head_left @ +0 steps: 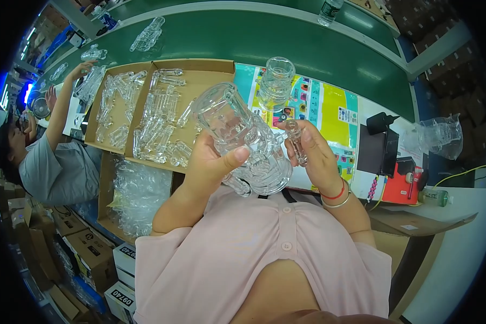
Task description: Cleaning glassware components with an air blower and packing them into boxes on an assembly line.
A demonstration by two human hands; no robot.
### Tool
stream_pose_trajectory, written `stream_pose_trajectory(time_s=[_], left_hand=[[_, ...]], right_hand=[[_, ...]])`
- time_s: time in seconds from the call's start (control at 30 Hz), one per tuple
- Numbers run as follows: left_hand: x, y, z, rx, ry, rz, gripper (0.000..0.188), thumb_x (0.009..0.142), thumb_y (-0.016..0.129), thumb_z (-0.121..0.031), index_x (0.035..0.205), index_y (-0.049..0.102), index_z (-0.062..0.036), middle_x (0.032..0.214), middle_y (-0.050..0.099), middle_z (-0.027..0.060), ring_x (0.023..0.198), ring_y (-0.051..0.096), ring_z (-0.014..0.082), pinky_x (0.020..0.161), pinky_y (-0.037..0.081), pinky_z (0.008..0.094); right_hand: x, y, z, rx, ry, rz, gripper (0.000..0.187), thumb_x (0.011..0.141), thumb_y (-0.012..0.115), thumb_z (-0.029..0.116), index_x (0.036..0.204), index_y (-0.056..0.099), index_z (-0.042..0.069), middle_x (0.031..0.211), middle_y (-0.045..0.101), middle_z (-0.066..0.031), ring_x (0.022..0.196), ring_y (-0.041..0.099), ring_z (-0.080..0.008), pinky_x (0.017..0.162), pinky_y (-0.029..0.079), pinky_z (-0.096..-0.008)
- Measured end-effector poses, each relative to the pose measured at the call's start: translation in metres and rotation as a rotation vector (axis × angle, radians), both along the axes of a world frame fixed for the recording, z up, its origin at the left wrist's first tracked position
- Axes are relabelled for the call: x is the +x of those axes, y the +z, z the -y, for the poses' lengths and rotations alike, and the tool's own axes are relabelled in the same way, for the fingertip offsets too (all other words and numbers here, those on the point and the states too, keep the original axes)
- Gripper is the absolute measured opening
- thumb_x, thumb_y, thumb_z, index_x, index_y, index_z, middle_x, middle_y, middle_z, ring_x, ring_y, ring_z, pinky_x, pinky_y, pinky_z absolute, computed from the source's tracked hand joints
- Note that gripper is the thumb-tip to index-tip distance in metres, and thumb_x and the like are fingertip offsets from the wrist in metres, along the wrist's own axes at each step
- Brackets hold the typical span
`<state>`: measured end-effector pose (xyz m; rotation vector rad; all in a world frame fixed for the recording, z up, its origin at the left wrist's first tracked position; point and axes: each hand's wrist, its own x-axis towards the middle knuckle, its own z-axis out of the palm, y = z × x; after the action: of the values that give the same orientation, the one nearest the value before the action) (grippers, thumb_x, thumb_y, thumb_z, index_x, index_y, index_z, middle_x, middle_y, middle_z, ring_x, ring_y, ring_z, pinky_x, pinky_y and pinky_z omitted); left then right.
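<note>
My left hand (216,162) is wrapped round a large clear glass vessel (248,143), which has a wide cylindrical top and a rounded base and tilts to the upper left in front of my chest. In my right hand (317,156) is a small clear glass tube piece (296,141), pinched between thumb and fingers. It sits right beside the vessel's side; whether the two touch, I cannot tell. Beyond my hands another clear glass vessel (277,83) stands upright on the colourful printed sheet (335,113).
Left of me is a divided cardboard tray (200,67) of small glass tubes, above a box of clear plastic bags (140,189). A co-worker (59,162) reaches over the bench at far left. On the right are a black stand (380,148) and a bagged glass piece (437,136).
</note>
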<state>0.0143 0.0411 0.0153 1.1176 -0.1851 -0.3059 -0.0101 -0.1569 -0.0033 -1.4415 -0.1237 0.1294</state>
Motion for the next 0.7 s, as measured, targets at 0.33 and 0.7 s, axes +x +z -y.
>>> stream_pose_trajectory(time_s=[0.33,0.7], left_hand=[[0.001,0.000,-0.001,-0.010,-0.048,0.006,0.079,0.068,0.074,-0.029,0.126,0.033,0.0056,0.132,0.033,0.0154,0.115,0.043,0.0258,0.095,0.037,0.0406],[-0.005,0.002,-0.002,0.002,-0.387,0.186,0.080,0.061,0.079,-0.022,0.125,0.036,-0.0022,0.116,0.049,0.0178,0.110,0.048,0.0289,0.091,0.041,0.0390]], right_hand=[[-0.008,-0.001,0.004,-0.220,0.015,0.189,0.042,0.096,0.028,0.033,0.112,0.047,-0.001,0.072,0.048,-0.0017,0.062,0.042,-0.0076,0.058,0.035,-0.0207],[0.009,0.036,0.024,-0.043,0.124,0.383,0.064,0.091,0.025,0.052,0.112,0.045,-0.005,0.107,0.052,-0.0163,0.101,0.051,-0.0257,0.094,0.035,-0.0373]])
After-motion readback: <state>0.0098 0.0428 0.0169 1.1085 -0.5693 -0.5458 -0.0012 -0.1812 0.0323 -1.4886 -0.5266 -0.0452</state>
